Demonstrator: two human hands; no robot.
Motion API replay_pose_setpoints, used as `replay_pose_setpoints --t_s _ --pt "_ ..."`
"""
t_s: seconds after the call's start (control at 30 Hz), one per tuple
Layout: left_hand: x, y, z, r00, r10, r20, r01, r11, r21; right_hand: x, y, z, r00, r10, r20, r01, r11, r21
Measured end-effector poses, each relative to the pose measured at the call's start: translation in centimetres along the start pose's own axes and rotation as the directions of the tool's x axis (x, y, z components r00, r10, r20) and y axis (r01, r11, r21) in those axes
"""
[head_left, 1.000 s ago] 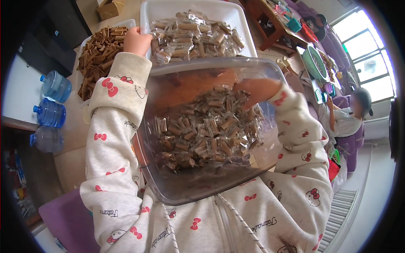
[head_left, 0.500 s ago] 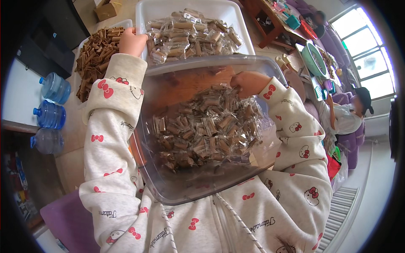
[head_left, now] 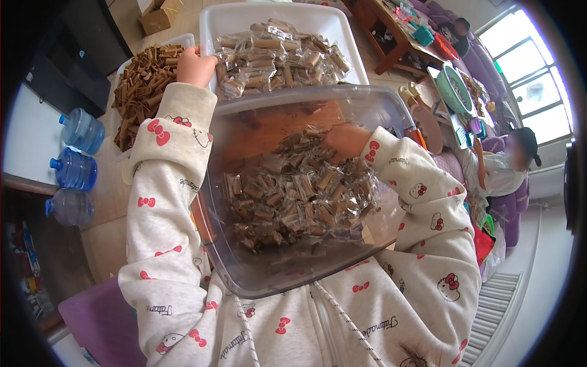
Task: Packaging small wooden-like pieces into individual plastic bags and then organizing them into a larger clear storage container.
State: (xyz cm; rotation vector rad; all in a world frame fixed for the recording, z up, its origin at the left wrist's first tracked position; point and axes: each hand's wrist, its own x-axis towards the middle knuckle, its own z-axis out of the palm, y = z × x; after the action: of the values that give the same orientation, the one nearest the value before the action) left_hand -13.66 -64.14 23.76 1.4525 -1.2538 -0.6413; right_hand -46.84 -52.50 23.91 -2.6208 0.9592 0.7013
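A clear grey plastic bin (head_left: 263, 284) stands before me, tilted toward my body. Inside lies a heap of small brown pieces in clear wrappers (head_left: 306, 189). My right hand (head_left: 347, 141) reaches into the far side of this heap; its fingertips are blurred and partly hidden among the packets. Beyond the bin is a white plastic tub (head_left: 351, 43) with more wrapped brown pieces (head_left: 275, 55), some of them longer. My left hand (head_left: 197, 66) is closed on the left rim of that tub. Left of it, loose unwrapped brown pieces (head_left: 143, 88) fill another pale tray.
Several large blue water bottles (head_left: 82, 130) stand at the left. A cardboard box (head_left: 159, 17) sits at the far left, and a purple seat (head_left: 101, 321) at lower left. To the right are a wooden table (head_left: 391, 46), a green basin (head_left: 454, 90) and a person in a dark cap (head_left: 502, 165).
My right hand has moved left and slightly down, deeper into the wrapped pieces. The left hand stays at the tub's rim. The whole view has shifted slightly.
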Motion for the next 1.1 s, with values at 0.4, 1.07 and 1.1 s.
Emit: replay_pose_setpoints --t_s 0.4,1.07,1.1 --pt "0.6 -0.6 -0.2 0.998 -0.034 0.044 0.032 0.998 0.048 -3.6 5.6 -15.2 0.472 0.300 -0.829 -0.062 0.949 0.308" --pt "0.5 -0.7 -0.3 0.998 -0.042 0.056 0.044 0.999 -0.031 0.8 -2.9 1.2 0.988 -0.145 0.057 0.135 0.979 0.155" --pt "0.3 -0.5 -0.3 0.998 -0.047 0.052 0.049 0.998 -0.035 0.7 -3.1 0.6 0.992 -0.124 0.036 0.122 0.991 0.059"
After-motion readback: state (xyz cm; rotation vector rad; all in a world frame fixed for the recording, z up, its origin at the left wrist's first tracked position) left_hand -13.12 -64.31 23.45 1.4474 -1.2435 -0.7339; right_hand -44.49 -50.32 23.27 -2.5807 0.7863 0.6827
